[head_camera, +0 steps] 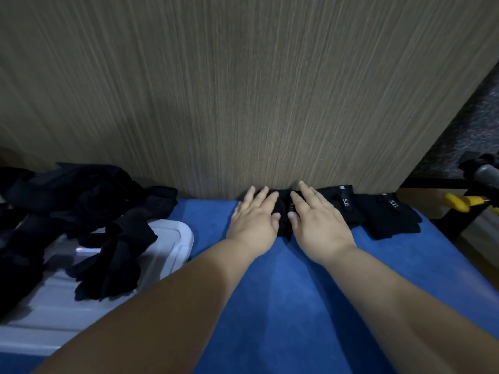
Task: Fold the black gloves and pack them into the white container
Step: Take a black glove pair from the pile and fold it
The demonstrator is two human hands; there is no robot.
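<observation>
**Both hands pressing a black glove flat, right of the white container**

A wood-grain panel (243, 90) stands behind the white container (172, 238), which rests on the blue tabletop (283, 306). A heap of black gloves (81, 201) lies over the container. To its right, the left hand (253, 220) and right hand (318, 225), fingers straight and side by side, press on one black glove (283, 211). Farther right of the container lie two folded gloves (348, 206).
</observation>
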